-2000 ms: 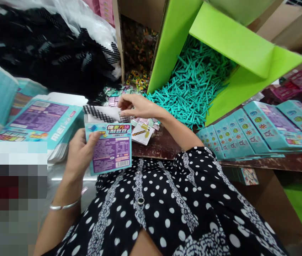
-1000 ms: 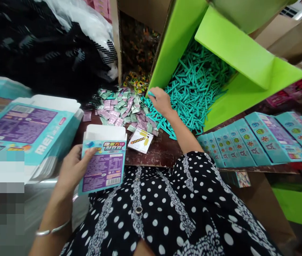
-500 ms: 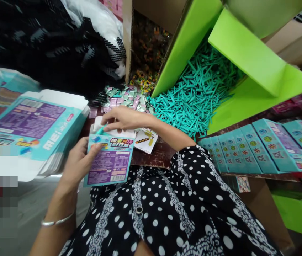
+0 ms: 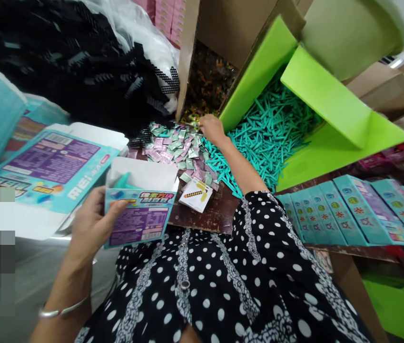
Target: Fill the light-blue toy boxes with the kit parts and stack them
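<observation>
My left hand [image 4: 93, 221] grips a small teal and purple box [image 4: 139, 216] by its left side, thumb across the front. The box's white flap stands up and a turquoise piece [image 4: 123, 181] shows in its opening. My right hand [image 4: 211, 128] reaches to the small yellow and orange pieces [image 4: 192, 118] at the mouth of a brown carton; its fingers are bunched, and what they hold is too small to name. Below that arm lie pink and green sachets [image 4: 176, 147] and a white card with a pickaxe picture [image 4: 196, 194].
Turquoise sticks [image 4: 259, 138] spill from a lime green box [image 4: 330, 100]. Flattened teal boxes [image 4: 55, 166] are stacked at left, with black pieces [image 4: 80, 71] behind. Upright teal boxes [image 4: 351, 209] line the right. The carton wall [image 4: 188, 62] stands behind the sachets.
My right hand has left the small box and moved away to the carton's mouth. The box's opening is now uncovered, and my left hand still holds it.
</observation>
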Demonstrator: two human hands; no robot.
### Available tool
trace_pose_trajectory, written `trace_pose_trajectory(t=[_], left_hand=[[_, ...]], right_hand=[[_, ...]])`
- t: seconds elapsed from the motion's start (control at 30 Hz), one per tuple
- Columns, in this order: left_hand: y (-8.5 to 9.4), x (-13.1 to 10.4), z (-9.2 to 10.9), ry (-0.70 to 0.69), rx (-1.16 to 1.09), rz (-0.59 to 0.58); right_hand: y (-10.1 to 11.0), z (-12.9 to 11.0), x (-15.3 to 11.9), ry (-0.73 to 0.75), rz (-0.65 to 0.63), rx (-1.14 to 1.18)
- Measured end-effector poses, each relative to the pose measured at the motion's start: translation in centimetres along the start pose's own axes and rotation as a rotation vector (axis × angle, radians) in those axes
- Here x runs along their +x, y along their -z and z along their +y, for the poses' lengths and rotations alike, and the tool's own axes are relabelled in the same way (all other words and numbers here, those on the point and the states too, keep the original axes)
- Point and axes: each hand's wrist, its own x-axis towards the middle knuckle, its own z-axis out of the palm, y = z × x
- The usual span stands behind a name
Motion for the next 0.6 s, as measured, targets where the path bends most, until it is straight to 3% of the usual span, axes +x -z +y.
trace_pose_trajectory(t=[0.07, 0.17, 0.33, 0.43, 0.6], left_hand=[[0.3, -0.1, 1.0, -0.061, 0.032, 0.050], [0.2, 0.3, 1.8, -0.038, 0.017, 0.054], [-0.9, 1.1, 1.9, 0.041, 0.046, 0.011], [-1.8, 1.2, 1.9, 0.053, 0.038, -0.042], [-3.2, 0.6, 2.2, 0.048, -0.105, -0.151]], right_hand=[[0.8, 0.1, -0.4, -0.044, 0.102, 0.124], [1.9, 0.7, -1.1, -0.102, 0.221, 0.389], [3.0, 0.8, -3.8, -0.084, 0.183, 0.934], [3.9, -1.4, -6.7, -0.017, 0.190, 1.127], [5.5, -6.9, -11.5, 0.036, 0.167, 1.246]])
